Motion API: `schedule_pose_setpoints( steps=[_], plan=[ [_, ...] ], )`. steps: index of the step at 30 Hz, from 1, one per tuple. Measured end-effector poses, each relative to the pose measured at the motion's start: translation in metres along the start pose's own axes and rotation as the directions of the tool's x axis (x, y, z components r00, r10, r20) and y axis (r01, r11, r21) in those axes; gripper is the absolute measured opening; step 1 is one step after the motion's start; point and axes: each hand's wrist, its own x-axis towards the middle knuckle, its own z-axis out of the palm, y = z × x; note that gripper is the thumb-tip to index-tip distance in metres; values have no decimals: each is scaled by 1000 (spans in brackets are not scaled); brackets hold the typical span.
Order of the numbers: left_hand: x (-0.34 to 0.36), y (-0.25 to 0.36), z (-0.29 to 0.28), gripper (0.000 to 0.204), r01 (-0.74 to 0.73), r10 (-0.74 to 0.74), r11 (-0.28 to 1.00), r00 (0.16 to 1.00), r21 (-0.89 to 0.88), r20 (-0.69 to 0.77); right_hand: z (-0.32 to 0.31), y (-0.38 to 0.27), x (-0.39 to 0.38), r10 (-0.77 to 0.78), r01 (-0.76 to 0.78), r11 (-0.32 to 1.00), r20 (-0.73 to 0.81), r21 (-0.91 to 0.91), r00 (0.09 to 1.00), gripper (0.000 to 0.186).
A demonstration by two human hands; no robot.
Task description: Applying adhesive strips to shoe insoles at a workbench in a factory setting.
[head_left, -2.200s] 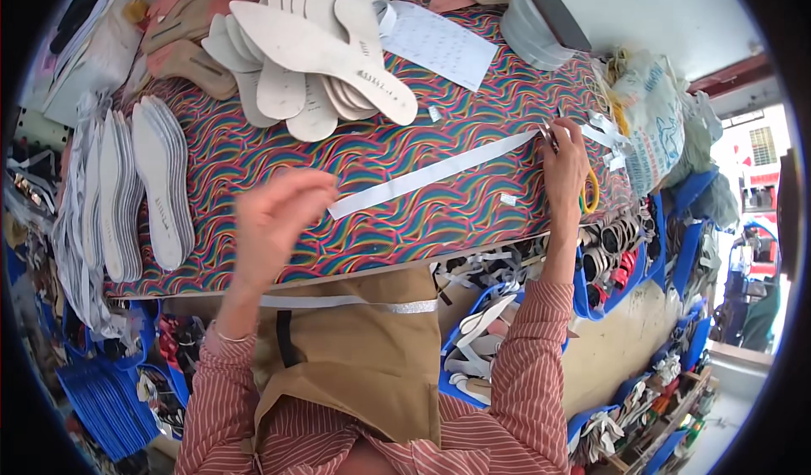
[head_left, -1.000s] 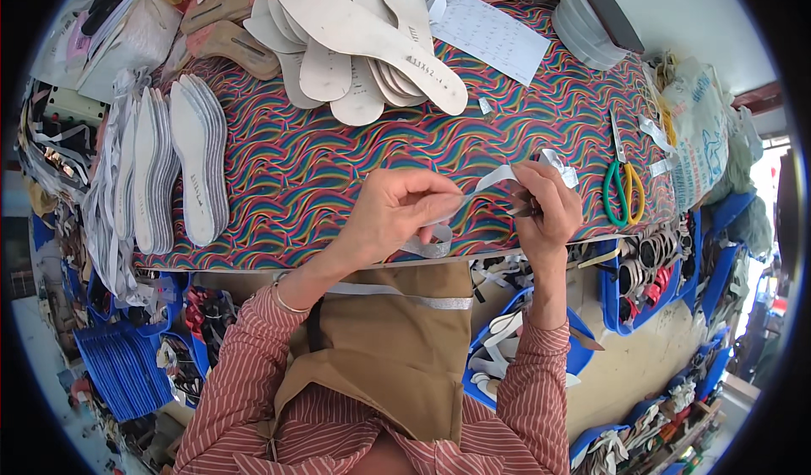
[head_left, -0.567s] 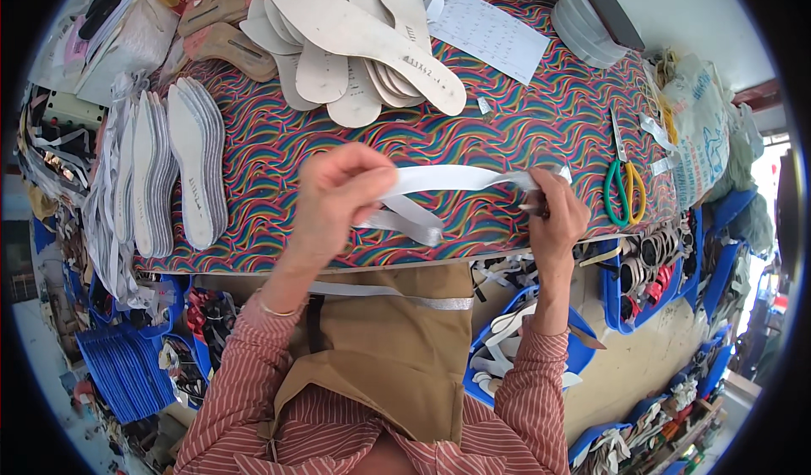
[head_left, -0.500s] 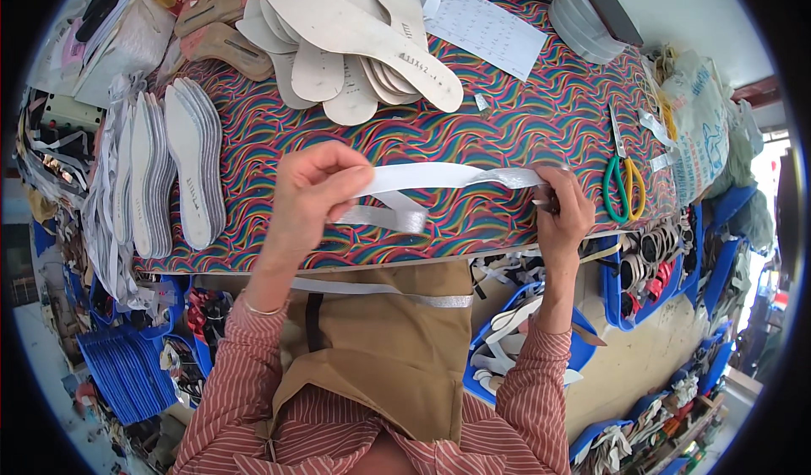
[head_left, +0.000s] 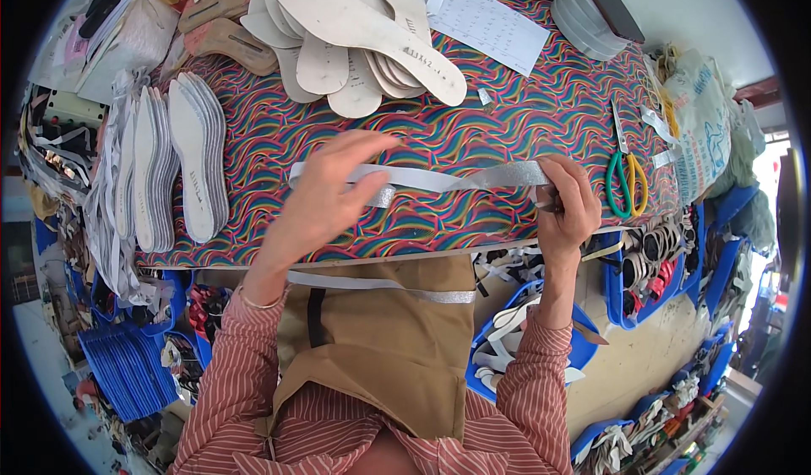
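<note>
A strip of ribbon point(head_left: 498, 176), white on one face and glittery silver on the other, stretches across the table's near side. My right hand point(head_left: 570, 200) is closed on its right end. A small dark, shiny item shows by those fingers, too hidden to name. Over the strip's left part is my left hand point(head_left: 325, 192), thumb and fingers apart, gripping nothing. Behind it the ribbon doubles back in a loop, partly hidden by the hand. Another silver-white strip point(head_left: 363, 282) lies across my brown apron point(head_left: 380, 331).
White insoles point(head_left: 363, 44) are heaped at the back; more stand stacked point(head_left: 198, 162) at the left beside hanging strips point(head_left: 106, 196). Scissors point(head_left: 625, 184) with green and yellow handles lie right. A printed sheet point(head_left: 494, 32) and plastic container point(head_left: 583, 27) sit behind. Blue baskets point(head_left: 583, 340) stand below the table.
My left hand has let go of the ribbon and opened, moving slightly right. The ribbon's left part has dropped toward the table. My right hand keeps its hold, nearly in place.
</note>
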Motion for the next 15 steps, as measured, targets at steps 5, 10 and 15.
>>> schedule_pose_setpoints(
  steps=[5,10,15],
  plan=[
    [33,-1,44,29,-190,195,976,980,-111,37,6,-3,11,-33,36,998,-55,52,998,40],
    [39,-2,50,20,69,-13,973,970,-223,241,-1,1,15,23,-16,996,-74,92,997,37],
    [27,2,40,12,142,-91,928,983,-345,158,-19,-1,18,180,-196,975,154,100,972,32]
  ],
)
